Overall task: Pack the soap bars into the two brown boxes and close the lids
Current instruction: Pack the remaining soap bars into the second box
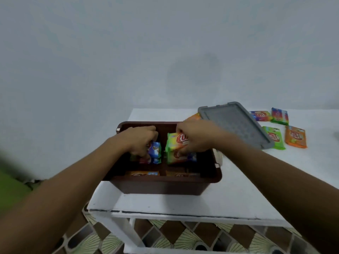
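Observation:
An open brown box [161, 186] stands on the white table [229, 195]. Inside it, my left hand [141, 140] grips a blue-wrapped soap bar [155, 153] on the left side. My right hand [194, 136] holds an upright orange and green soap bar [174, 145] on the right side of the box. Two more orange bars [143, 173] lie flat against the near wall. A grey lid [236, 123] lies tilted beside the box at the right. Several loose wrapped bars [295, 136] lie on the table further right. Only one brown box is in view.
The table's front edge [183, 212] is close to me, with a patterned tiled floor [183, 237] below. A pale wall rises behind the table. Something green [11, 184] shows at the left edge.

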`<state>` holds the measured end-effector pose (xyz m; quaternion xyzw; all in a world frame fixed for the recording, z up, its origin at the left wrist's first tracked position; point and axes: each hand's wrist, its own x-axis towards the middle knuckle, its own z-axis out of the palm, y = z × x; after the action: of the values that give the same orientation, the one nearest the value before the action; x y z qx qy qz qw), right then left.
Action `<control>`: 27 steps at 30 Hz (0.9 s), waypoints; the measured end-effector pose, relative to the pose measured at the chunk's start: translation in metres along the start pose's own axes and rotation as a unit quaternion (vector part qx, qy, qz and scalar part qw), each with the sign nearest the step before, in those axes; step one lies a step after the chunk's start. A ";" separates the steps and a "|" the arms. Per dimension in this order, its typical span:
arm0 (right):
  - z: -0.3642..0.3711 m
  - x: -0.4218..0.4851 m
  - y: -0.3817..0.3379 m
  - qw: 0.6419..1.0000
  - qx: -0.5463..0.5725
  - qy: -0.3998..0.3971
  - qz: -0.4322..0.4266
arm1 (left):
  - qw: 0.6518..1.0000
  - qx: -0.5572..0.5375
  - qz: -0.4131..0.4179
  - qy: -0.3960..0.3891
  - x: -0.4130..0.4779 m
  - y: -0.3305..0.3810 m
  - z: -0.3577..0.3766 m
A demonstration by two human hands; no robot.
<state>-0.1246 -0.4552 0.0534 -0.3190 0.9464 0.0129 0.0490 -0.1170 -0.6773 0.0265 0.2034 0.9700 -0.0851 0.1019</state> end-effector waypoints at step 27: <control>0.041 0.002 -0.011 0.988 -0.156 0.010 0.021 | 0.993 0.030 0.065 0.088 0.007 -0.013 0.024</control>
<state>-0.1161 -0.4626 0.0124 -0.3029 0.9398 0.1580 -0.0113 -0.1242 -0.6912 0.0032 0.2757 0.9570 -0.0894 0.0148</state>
